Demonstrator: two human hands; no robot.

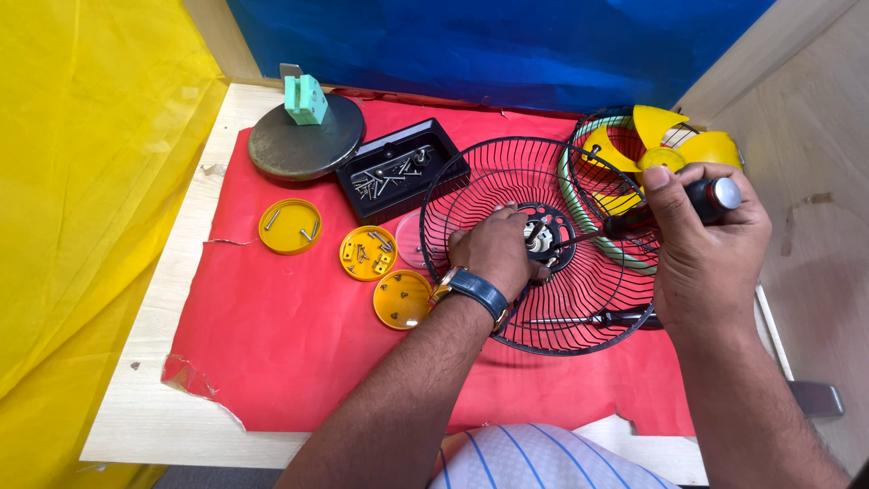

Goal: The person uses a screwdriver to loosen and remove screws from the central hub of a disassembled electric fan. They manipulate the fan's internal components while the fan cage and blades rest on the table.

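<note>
Left hand point(493, 249) steadies fan guard point(543, 244); right hand point(701, 240) grips screwdriver point(665, 210).

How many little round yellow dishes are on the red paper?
3: the left dish sits by the black tray, the middle dish and the lower dish lie beside the left hand.

Bare forearms, blue-strapped gold wristwatch point(469, 288), white blue-striped shirt point(534, 457).

Pale wooden table point(154, 299), red paper sheet point(281, 335), yellow plastic curtain point(81, 181), blue backdrop point(489, 45), perhaps plywood side wall point(806, 118)
</note>
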